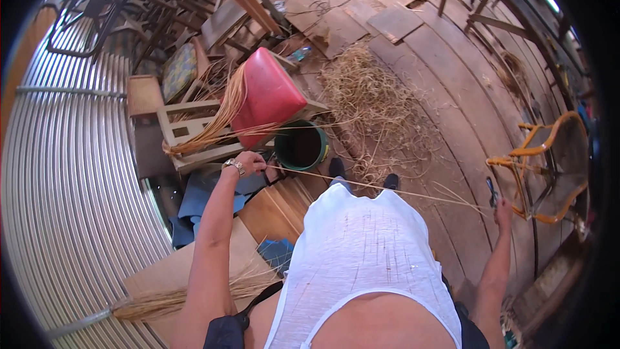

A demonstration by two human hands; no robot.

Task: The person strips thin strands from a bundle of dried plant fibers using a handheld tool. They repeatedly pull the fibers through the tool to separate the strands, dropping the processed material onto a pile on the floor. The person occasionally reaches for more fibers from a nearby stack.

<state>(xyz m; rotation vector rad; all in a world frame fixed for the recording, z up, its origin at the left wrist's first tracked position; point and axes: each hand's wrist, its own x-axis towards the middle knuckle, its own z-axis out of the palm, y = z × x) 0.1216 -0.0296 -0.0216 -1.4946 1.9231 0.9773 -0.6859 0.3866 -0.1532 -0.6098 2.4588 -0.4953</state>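
A long, thin tan cane strip (pixel 413 194) is stretched across in front of my body between my two hands. My left hand (pixel 252 162), with a watch on its wrist, is closed on the strip's left end, beside a dark green bucket (pixel 323 148). Far out to the right, my right hand (pixel 502 213) is closed around a small dark hand tool (pixel 493 190), perhaps pliers or cutters. The strip's right end, with a loose split strand, reaches that hand. Whether the tool grips the strip is too small to tell.
A red-cushioned seat (pixel 268 94) with a bundle of cane strips (pixel 226 111) draped over it stands beyond the bucket. A heap of shavings (pixel 371 87) covers the floorboards. An orange-framed chair (pixel 555 139) stands at right. Stacked chair frames (pixel 97 10) and corrugated metal (pixel 71 174) line the left.
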